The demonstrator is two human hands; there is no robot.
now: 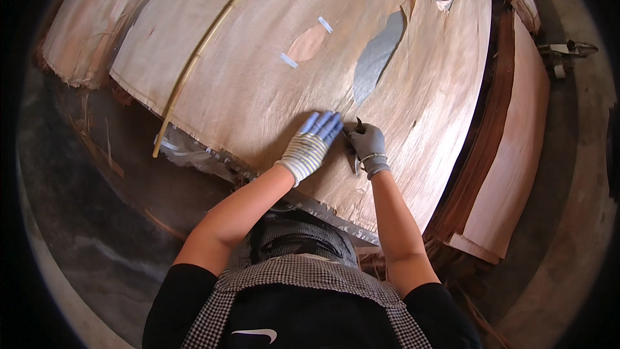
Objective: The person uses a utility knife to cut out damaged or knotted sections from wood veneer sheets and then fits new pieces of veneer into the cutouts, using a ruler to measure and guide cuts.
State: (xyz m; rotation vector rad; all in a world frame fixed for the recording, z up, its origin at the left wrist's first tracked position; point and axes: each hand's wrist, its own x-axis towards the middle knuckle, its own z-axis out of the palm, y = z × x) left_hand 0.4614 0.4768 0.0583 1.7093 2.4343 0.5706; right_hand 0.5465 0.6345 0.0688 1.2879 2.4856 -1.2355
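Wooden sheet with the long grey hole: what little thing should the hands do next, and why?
Maybe the right hand should ease its dark tool toward the near tip of the long grey hole, since the tool sits just short of it and the left hand rests on the wooden sheet.

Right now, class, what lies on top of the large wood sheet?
On the sheet: a long thin stick, two pale tape strips at a leaf-shaped patch, the flat left hand, and the right hand holding a dark tool. The wood directly beneath the hands is hidden.

Black shirt [316,317], checked apron [284,273], striped glove [305,154], grey glove [370,145]
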